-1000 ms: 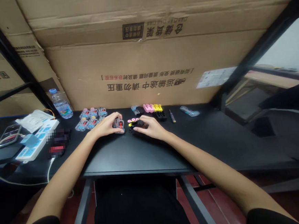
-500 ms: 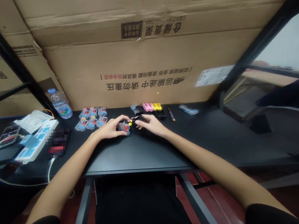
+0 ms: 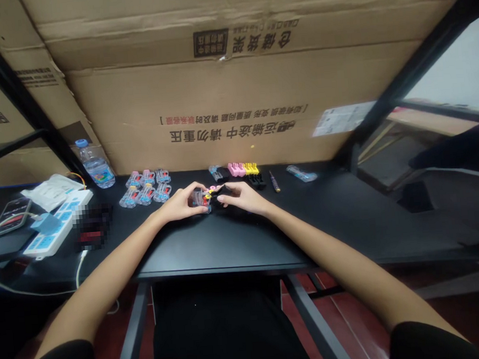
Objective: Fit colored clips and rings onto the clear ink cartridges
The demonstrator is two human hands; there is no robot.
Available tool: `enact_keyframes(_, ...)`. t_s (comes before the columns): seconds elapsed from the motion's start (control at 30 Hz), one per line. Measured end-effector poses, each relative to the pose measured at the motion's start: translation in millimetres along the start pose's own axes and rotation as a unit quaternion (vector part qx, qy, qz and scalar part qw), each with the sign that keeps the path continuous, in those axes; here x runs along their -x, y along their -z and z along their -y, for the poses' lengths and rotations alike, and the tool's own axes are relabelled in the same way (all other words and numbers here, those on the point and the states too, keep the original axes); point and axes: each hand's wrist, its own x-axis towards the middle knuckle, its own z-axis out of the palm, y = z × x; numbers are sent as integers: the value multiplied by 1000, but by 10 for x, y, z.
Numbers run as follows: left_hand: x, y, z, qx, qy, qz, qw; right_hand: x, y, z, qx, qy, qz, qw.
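My left hand [image 3: 183, 204] is closed around a small clear plastic piece [image 3: 200, 198] with red and blue parts inside. My right hand [image 3: 244, 197] meets it from the right, with finger and thumb pinched on a small black piece [image 3: 220, 193] against its edge. Pink and yellow bits [image 3: 211, 190] show between the two hands. Just behind them lie a clear-and-black piece [image 3: 218, 173], a pink slotted block [image 3: 236, 170], a yellow slotted block [image 3: 251, 168] and a black slotted block [image 3: 255, 181]. Several similar clear pieces [image 3: 145, 193] rest in two rows to the left.
A screwdriver [image 3: 274, 182] and a clear plastic piece [image 3: 301, 173] lie to the right. On the left are a water bottle [image 3: 100, 169], a white power strip [image 3: 60, 224], a phone [image 3: 12, 215] and cables. A cardboard sheet [image 3: 232, 86] stands behind the black table [image 3: 228, 247].
The clear piece has turned slightly in my left hand, and its red part and the pink bit show differently. Both hands stay in nearly the same place.
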Motion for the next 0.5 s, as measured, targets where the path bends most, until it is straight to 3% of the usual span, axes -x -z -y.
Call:
enact_keyframes(0.23,-9,-38,45,64,-3,24,998,1,-121,-46,3,10,9,1000)
enact_keyframes(0.5,2,-61,26,82,5,9,997,15,-192,-36,-35,0,-18,999)
